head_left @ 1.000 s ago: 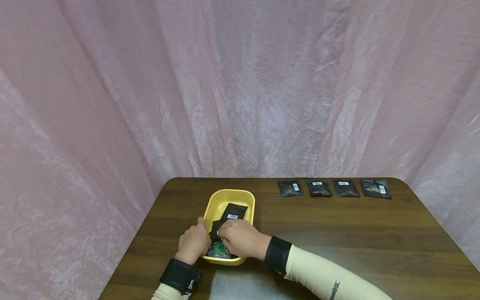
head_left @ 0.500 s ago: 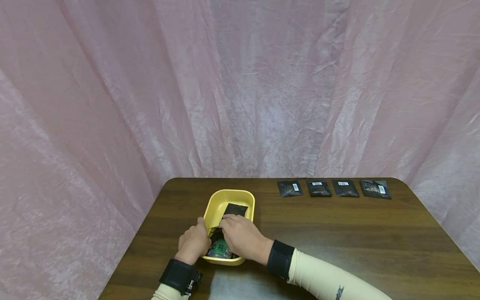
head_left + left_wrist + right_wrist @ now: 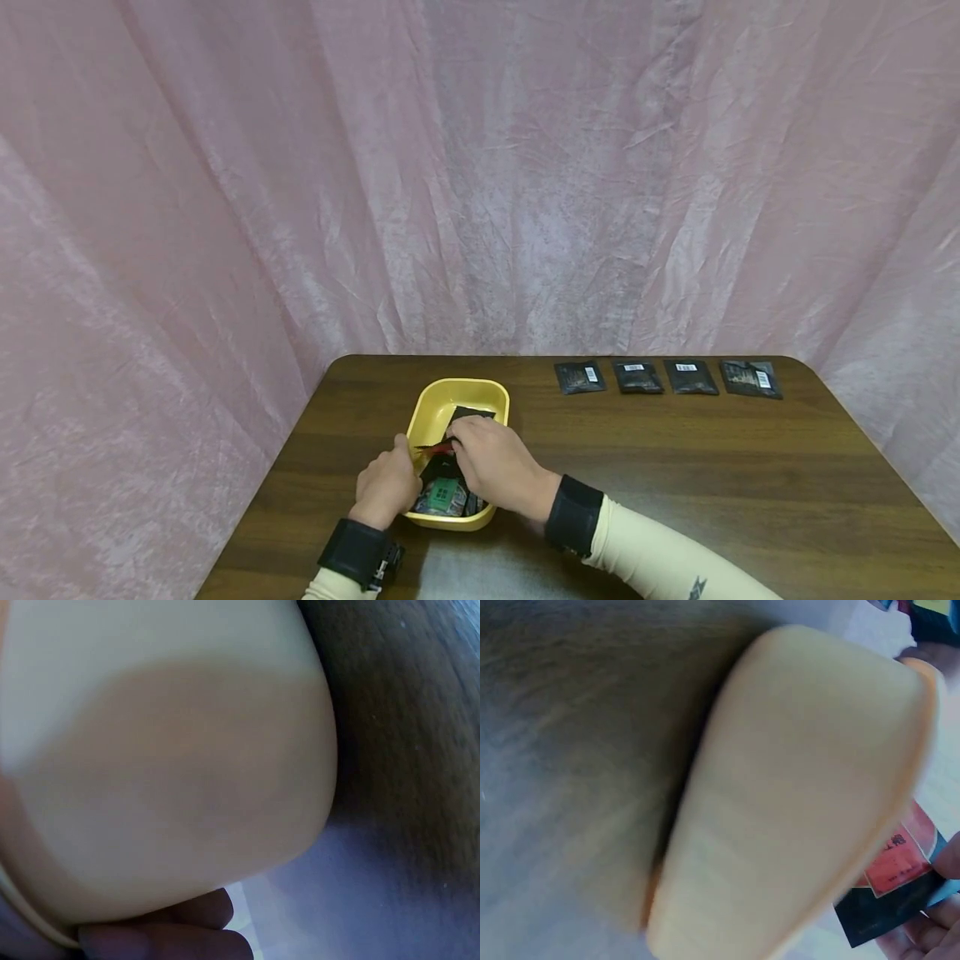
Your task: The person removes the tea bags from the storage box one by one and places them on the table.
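A yellow plastic basin [image 3: 459, 386] stands on the table, its outer wall filling much of both wrist views. My left hand [image 3: 390, 482] grips its left side, and some of its fingers [image 3: 172, 943] show against the basin in the left wrist view. Inside the basin, my right hand [image 3: 495, 467] pinches a flat black packet with a red label [image 3: 889, 909], raised and tilted. Near the basin's front end lies a black packet with a green label [image 3: 441, 497]. Another black packet [image 3: 471, 412] lies toward the far end, partly hidden by my right hand.
Several black packets with white barcode labels lie in a row along the table's back right edge, the leftmost packet [image 3: 579, 378] nearest the basin. The brown wooden table [image 3: 675, 467] extends to the right. A pink curtain [image 3: 480, 183] hangs behind it.
My right hand has moved back and slightly right, lifting and turning a packet so its red side shows. The green-labelled packet is more exposed. My left hand has stayed in place.
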`<action>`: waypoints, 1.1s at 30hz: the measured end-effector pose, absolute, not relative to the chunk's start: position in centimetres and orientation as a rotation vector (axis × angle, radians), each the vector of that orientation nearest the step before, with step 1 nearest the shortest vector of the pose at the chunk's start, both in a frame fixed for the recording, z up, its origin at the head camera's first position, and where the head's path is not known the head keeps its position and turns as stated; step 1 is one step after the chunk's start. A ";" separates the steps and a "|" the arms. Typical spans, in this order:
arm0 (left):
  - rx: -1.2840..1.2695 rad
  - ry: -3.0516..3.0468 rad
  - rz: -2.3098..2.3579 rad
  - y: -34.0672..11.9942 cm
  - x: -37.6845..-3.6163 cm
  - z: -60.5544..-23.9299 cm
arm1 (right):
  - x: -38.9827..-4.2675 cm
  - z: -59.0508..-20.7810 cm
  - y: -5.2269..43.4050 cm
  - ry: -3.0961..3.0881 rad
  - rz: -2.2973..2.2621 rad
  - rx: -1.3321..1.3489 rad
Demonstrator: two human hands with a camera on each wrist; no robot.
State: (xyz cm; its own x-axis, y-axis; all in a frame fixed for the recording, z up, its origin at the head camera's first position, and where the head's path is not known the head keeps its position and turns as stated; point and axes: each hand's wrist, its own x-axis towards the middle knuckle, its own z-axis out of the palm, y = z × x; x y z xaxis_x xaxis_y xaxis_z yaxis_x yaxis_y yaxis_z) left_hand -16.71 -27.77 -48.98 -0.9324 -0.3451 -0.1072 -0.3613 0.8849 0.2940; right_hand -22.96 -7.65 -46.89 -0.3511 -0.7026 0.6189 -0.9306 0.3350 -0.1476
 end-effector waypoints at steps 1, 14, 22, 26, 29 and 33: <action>-0.565 3.002 0.484 -27.8 -16.7 -49.0 | -23.0 -46.7 -7.5 -2.138 0.705 1.421; -0.602 2.969 0.476 -27.6 -17.2 -49.4 | -24.1 -44.4 -4.3 -2.051 0.800 1.191; -0.595 2.962 0.486 -27.6 -17.2 -49.1 | -26.5 -44.4 -1.1 -2.048 0.732 1.067; -0.597 2.949 0.496 -27.6 -17.2 -49.4 | -28.0 -45.1 1.2 -2.093 0.634 1.043; -0.616 2.933 0.506 -27.6 -17.2 -49.5 | -29.1 -45.7 2.8 -2.167 0.553 1.028; -0.616 2.930 0.529 -27.6 -17.4 -49.6 | -30.1 -46.3 4.5 -2.304 0.461 0.983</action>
State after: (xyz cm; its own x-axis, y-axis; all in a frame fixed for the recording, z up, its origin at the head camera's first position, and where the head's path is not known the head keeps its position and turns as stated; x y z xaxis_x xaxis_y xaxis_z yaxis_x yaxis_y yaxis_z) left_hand -17.36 -27.62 -49.57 -0.9130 -0.3721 -0.1675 -0.4072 0.8576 0.3143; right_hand -30.15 4.52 -46.29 -0.5559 -0.5370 0.6345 -0.7399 0.6675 -0.0833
